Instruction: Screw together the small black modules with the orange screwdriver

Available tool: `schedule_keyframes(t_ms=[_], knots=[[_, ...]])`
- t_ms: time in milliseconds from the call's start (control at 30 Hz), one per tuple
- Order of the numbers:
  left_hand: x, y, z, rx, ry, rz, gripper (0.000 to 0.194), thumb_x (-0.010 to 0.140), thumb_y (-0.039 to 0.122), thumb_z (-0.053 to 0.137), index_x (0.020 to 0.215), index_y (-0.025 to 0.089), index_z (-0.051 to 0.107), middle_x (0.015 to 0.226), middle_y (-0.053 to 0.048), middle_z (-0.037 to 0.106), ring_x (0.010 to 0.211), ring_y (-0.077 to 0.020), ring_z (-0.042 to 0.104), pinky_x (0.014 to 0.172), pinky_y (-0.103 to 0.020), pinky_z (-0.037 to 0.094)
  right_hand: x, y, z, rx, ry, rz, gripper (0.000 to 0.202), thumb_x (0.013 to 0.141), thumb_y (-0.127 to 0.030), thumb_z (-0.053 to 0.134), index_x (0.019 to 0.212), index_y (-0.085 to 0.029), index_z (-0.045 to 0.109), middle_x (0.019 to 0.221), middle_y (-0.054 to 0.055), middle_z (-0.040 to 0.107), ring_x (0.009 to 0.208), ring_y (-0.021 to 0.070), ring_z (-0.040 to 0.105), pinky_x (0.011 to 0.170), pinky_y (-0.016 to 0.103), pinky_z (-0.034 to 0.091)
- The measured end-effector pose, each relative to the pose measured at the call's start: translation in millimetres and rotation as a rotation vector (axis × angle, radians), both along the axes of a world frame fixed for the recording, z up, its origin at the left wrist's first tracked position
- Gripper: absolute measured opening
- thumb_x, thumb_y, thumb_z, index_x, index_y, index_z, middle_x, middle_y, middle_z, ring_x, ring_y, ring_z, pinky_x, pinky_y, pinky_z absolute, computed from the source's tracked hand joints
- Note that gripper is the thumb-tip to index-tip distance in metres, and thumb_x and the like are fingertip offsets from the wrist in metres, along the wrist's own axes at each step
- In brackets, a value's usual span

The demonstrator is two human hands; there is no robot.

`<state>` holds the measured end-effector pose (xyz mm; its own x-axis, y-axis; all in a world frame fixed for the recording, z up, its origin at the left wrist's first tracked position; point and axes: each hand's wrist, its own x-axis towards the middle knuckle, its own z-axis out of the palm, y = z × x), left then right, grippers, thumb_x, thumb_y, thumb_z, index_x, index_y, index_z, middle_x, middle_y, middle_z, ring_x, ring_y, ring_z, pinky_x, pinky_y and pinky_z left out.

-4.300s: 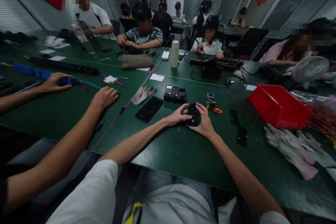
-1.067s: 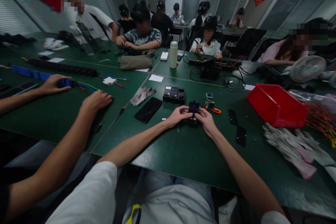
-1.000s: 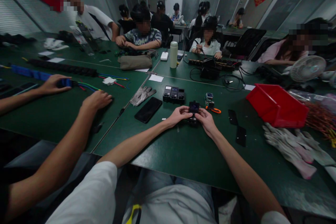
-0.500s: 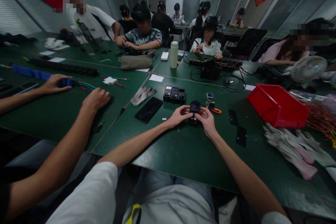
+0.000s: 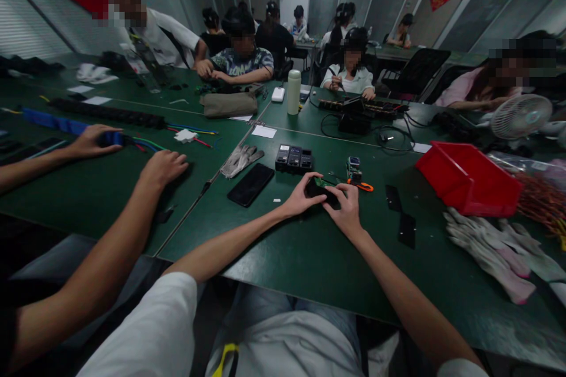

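Between my left hand (image 5: pixel 303 197) and my right hand (image 5: pixel 347 207), a small black electronic device (image 5: pixel 313 189) is held just above the green table. A strip of green circuit board shows at its far side. My left thumb and fingers close round its left end, while my right fingers pinch the right end; much of it is hidden behind them. Beyond my hands stands a row of black box-shaped modules (image 5: pixel 293 159). A small circuit-board unit with a screen (image 5: pixel 354 166) lies to the right, beside an orange-handled tool (image 5: pixel 363 186).
A black phone (image 5: pixel 251 185) and a grey glove (image 5: pixel 241 161) lie left of my hands. Thin black plates (image 5: pixel 407 230), a red bin (image 5: pixel 469 179) and gloves (image 5: pixel 490 253) are on the right. A co-worker's hands (image 5: pixel 165 168) rest at the left; a bottle (image 5: pixel 293 92) stands behind.
The black device has been tilted in my hands: its screen face no longer shows, and green board is visible instead. My right fingers have shifted over its near side.
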<state>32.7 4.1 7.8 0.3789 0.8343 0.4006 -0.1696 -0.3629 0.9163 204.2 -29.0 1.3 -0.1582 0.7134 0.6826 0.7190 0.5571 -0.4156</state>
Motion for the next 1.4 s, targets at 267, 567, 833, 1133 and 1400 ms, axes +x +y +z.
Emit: schedule_keyframes(t_ms=[267, 567, 833, 1133, 1400], knots=[[-3, 5, -0.1, -0.060, -0.028, 0.045, 0.060, 0.064, 0.037, 0.076, 0.112, 0.019, 0.047, 0.107, -0.006, 0.055, 0.102, -0.0184, 0.053, 0.094, -0.032, 0.040, 1, 10, 2.2, -0.367, 0.644, 0.112, 0.048, 0.079, -0.043, 0.058, 0.124, -0.028, 0.047, 0.126, 0.007, 0.046, 0.116, 0.0252, 0.047, 0.094, 0.043, 0.044], [-2, 8, -3.3, -0.133, -0.017, -0.044, 0.060, 0.064, 0.033, 0.076, 0.116, 0.017, 0.050, 0.109, -0.008, 0.057, 0.104, -0.0193, 0.055, 0.095, -0.035, 0.042, 8, 19, -5.2, -0.701, 1.013, 0.262, 0.029, 0.073, -0.040, 0.064, 0.097, -0.024, 0.061, 0.101, 0.002, 0.061, 0.091, 0.0215, 0.059, 0.067, 0.034, 0.057], [-3, 12, -7.7, -0.403, -0.097, -0.122, 0.053, 0.074, 0.037, 0.067, 0.121, 0.021, 0.049, 0.112, -0.008, 0.056, 0.099, -0.0181, 0.057, 0.088, -0.038, 0.049, 4, 17, -8.3, -0.566, 0.974, 0.199, 0.033, 0.072, -0.036, 0.067, 0.102, -0.024, 0.059, 0.109, 0.003, 0.060, 0.099, 0.0225, 0.058, 0.079, 0.037, 0.054], [-4, 12, -7.2, -0.385, -0.044, -0.075, 0.050, 0.071, 0.036, 0.070, 0.116, 0.018, 0.056, 0.110, -0.008, 0.058, 0.095, -0.0170, 0.058, 0.085, -0.035, 0.051, 6, 18, -9.3, -0.539, 0.877, 0.180, 0.033, 0.073, -0.037, 0.067, 0.102, -0.024, 0.060, 0.106, 0.004, 0.062, 0.102, 0.0238, 0.058, 0.088, 0.040, 0.048], [-3, 12, -8.1, -0.397, -0.072, -0.081, 0.049, 0.072, 0.036, 0.069, 0.115, 0.018, 0.056, 0.117, -0.009, 0.057, 0.098, -0.0177, 0.058, 0.087, -0.038, 0.050, 6, 17, -6.9, -0.548, 0.849, 0.171, 0.035, 0.073, -0.040, 0.066, 0.103, -0.023, 0.060, 0.102, 0.004, 0.062, 0.098, 0.0242, 0.058, 0.086, 0.040, 0.048]])
